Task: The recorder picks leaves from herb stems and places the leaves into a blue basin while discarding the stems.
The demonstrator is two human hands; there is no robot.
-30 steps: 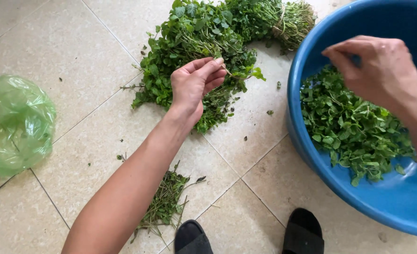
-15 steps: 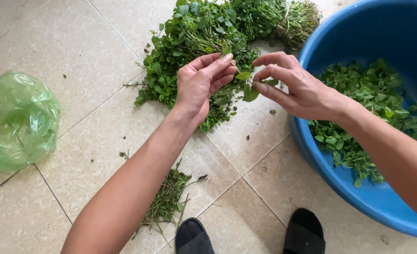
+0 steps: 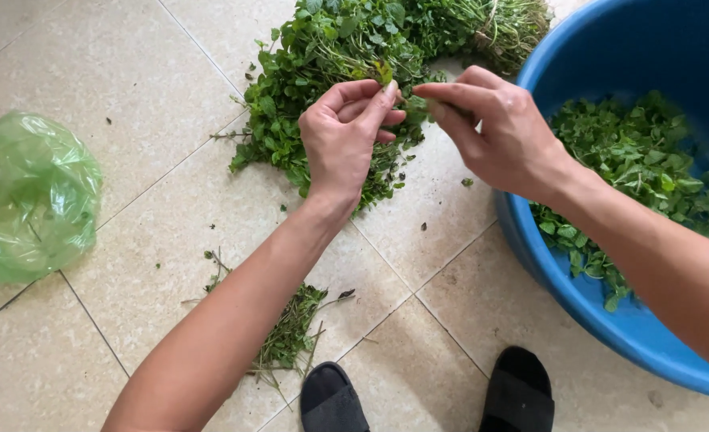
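Both hands meet above the herb pile (image 3: pixel 330 72) on the floor: left hand (image 3: pixel 346 140) and right hand (image 3: pixel 494 132), fingers narrowed, pinch one sprig (image 3: pixel 385 74) together, beside the blue basin (image 3: pixel 578 288).

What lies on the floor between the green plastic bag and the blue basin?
In the head view, between the green plastic bag and the blue basin lie tiled floor, the left forearm and a small heap of stripped stems.
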